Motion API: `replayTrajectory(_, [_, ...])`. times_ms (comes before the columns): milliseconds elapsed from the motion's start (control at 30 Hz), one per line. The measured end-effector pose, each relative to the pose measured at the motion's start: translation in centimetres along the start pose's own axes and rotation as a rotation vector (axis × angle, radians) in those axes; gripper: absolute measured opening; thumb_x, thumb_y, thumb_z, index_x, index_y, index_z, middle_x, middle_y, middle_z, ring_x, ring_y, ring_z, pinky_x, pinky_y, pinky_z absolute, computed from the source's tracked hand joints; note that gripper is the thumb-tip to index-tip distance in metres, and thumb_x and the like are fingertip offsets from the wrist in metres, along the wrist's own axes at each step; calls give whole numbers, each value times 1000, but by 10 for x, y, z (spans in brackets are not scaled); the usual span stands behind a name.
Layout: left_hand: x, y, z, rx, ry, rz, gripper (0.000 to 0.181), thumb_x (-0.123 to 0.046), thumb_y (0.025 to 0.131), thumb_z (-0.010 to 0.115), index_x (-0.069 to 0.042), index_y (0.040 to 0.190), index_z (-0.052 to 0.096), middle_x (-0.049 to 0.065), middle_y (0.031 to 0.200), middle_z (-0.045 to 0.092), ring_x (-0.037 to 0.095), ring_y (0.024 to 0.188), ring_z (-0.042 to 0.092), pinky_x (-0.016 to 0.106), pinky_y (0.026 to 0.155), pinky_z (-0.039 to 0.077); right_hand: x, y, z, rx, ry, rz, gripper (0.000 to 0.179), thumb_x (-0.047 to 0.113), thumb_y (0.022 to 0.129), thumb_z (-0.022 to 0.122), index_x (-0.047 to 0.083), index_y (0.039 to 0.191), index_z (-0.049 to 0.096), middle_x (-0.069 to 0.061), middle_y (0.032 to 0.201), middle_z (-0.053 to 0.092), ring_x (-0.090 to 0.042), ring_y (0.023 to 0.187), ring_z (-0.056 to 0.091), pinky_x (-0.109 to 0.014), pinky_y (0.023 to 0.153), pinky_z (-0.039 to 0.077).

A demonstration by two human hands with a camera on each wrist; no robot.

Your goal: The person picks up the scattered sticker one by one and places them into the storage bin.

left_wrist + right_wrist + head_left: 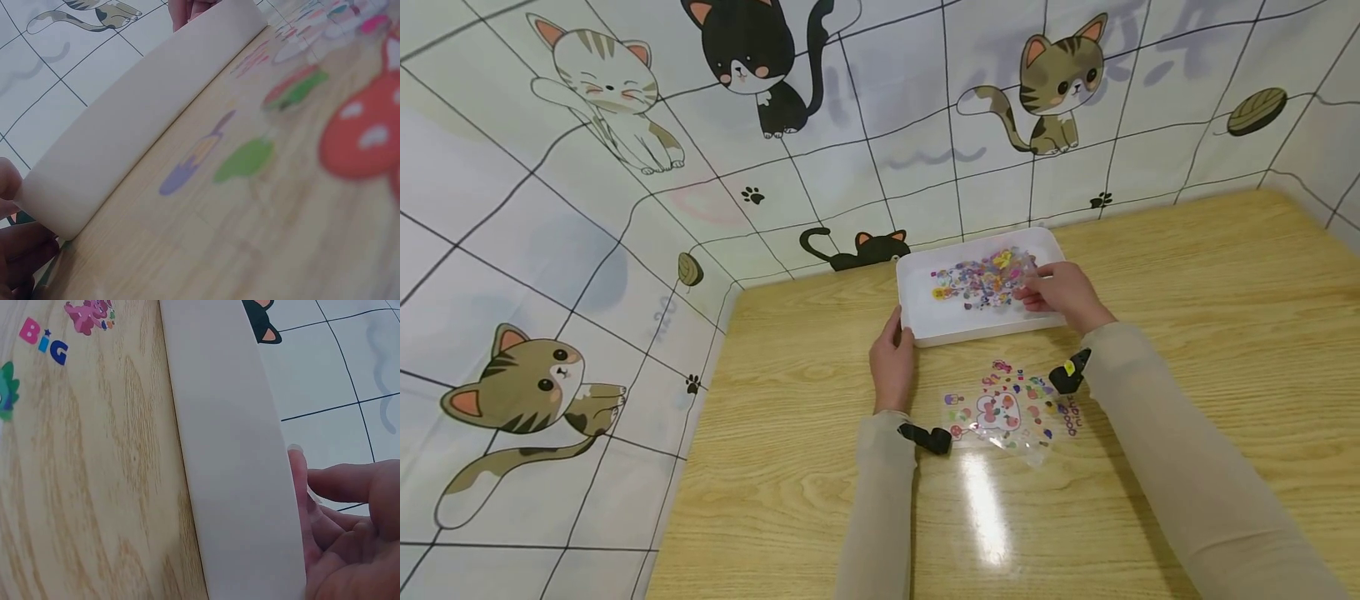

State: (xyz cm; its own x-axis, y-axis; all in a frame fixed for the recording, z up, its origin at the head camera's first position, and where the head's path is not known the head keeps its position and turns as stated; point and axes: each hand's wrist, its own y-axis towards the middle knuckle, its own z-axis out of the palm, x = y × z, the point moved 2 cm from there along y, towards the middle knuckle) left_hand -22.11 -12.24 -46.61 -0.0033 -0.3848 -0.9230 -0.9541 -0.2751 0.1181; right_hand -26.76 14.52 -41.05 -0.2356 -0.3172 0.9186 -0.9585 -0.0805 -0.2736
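A person's left hand grips the near-left corner of a shallow white rectangular tray, which stands on a pale yellow wood-grain table. The right hand reaches over the tray's right side, its fingertips at a loose heap of small multicoloured stickers inside. Only the head view shows that heap; both wrist views meet the tray's plain outer wall instead.

The left wrist view makes the left hold clearer, with digits above and below at the corner. The right wrist view shows the right thumb drawn close to the fingers beyond the rim, with a sliver of clear film beside them; whether they pinch it cannot be told.

In front of the tray, between the forearms, lies clear film printed with coloured pictures, flat on the wood. The left wrist view brings out a purple-and-orange ice-lolly print and a blurred red shape with white spots; the right wrist view adds the coloured letters "BiG". Behind the tray rises a white wall with black grid lines and cartoon cats.
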Motion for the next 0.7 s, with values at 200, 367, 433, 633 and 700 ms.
replayTrajectory(200, [-2, 0, 1, -4, 4, -11, 40, -23, 91, 47, -29, 131, 46, -13, 126, 48, 2, 117, 40, 25, 96, 36, 0, 2, 0, -2, -19, 18, 50, 25, 96, 37, -8, 134, 31, -21, 109, 58, -25, 89, 60, -33, 78, 50])
replayTrajectory(367, [-2, 0, 1, -6, 12, -17, 40, -24, 91, 46, -29, 131, 46, -13, 126, 48, 2, 117, 40, 25, 96, 35, 1, 2, 0, 10, -45, 29, 47, 24, 96, 36, -8, 131, 34, -22, 109, 58, -17, 80, 60, -31, 76, 50])
replayTrajectory(433, [-2, 0, 1, -6, 11, -21, 40, -24, 91, 46, -29, 131, 46, -13, 126, 48, 2, 118, 40, 26, 96, 35, 1, 2, 0, 22, -47, 30, 47, 23, 96, 35, -9, 130, 34, -22, 110, 57, -18, 80, 59, -30, 75, 50])
replayTrajectory(633, [-1, 0, 1, -7, 10, -18, 40, -24, 91, 46, -29, 131, 46, -12, 126, 48, 2, 117, 40, 25, 96, 35, 2, 2, 1, 32, -71, 40, 44, 23, 96, 36, -9, 126, 39, -21, 109, 57, -20, 81, 58, -30, 75, 51])
replayTrajectory(700, [-1, 0, 1, -10, 18, -15, 40, -24, 91, 46, -29, 130, 46, -12, 126, 49, 2, 117, 40, 25, 95, 36, 1, 3, 1, 34, -86, 41, 44, 24, 95, 36, -8, 125, 41, -21, 108, 56, -20, 81, 57, -31, 75, 50])
